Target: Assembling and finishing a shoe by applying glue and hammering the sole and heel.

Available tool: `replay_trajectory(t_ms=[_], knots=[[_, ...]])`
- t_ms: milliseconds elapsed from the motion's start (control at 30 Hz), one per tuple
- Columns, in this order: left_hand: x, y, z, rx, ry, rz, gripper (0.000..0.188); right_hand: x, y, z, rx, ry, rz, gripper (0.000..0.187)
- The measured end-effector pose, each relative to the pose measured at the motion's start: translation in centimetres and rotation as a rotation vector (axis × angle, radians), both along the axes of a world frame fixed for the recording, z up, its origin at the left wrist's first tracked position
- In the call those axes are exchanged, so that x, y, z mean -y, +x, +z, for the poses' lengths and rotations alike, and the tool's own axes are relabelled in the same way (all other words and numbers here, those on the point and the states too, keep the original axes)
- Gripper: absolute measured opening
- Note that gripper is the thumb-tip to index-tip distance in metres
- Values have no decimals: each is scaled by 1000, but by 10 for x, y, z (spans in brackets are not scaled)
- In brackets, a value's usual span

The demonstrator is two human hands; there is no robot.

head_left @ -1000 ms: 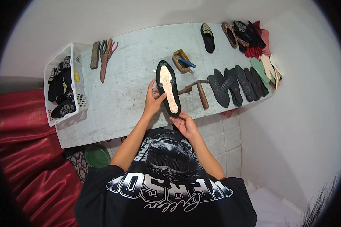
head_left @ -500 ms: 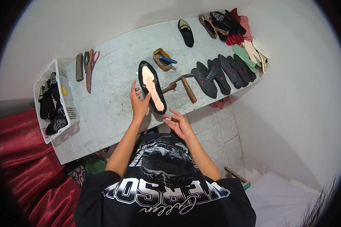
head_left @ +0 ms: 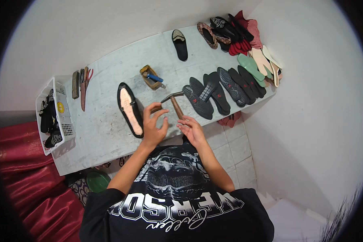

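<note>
A black shoe (head_left: 139, 121) without an outsole lies bottom up on the table, its pale insole board showing. Just right of it is my left hand (head_left: 153, 128), fingers curved and apart, holding nothing. My right hand (head_left: 192, 131) is open by the table's near edge, its fingertips close to the end of a hammer's wooden handle (head_left: 176, 107); whether they touch it I cannot tell. Another brown tool part beside the hammer is mostly covered by my left hand. Several black outsoles (head_left: 199, 104) lie in an overlapping row to the right.
A yellowish container (head_left: 146, 71) with a blue-handled brush stands beyond the hammer. One slip-on shoe (head_left: 180, 47) sits at the back. Shoes and green and cream insoles (head_left: 250, 64) crowd the far right. At left are pliers, a knife (head_left: 83, 97) and a white basket (head_left: 64, 117) of shoes.
My left hand has let go of the black shoe, which now lies flat, further left in view. Both hands are now nearer the hammer. The view has shifted somewhat.
</note>
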State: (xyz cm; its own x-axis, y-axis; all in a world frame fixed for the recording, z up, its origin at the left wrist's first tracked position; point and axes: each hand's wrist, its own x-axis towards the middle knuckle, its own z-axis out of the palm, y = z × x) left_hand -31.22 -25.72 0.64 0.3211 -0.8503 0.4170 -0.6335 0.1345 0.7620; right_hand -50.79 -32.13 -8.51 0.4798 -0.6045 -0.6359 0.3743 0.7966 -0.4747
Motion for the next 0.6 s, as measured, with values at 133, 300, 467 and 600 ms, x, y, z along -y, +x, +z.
replay_trajectory(t_ms=[133, 300, 467, 600], knots=[[67, -56, -40, -194, 251, -150, 43, 68, -45, -26, -144, -73, -60, 38], [152, -107, -146, -434, 437, -219, 58, 134, -72, -69, -327, -172, 2, 41], [198, -133, -190, -227, 630, -43, 76, 180, -75, -79, -349, -161, 125, 44], [206, -142, -182, -212, 639, 50, 82, 193, -81, -85, -248, -95, 213, 51]])
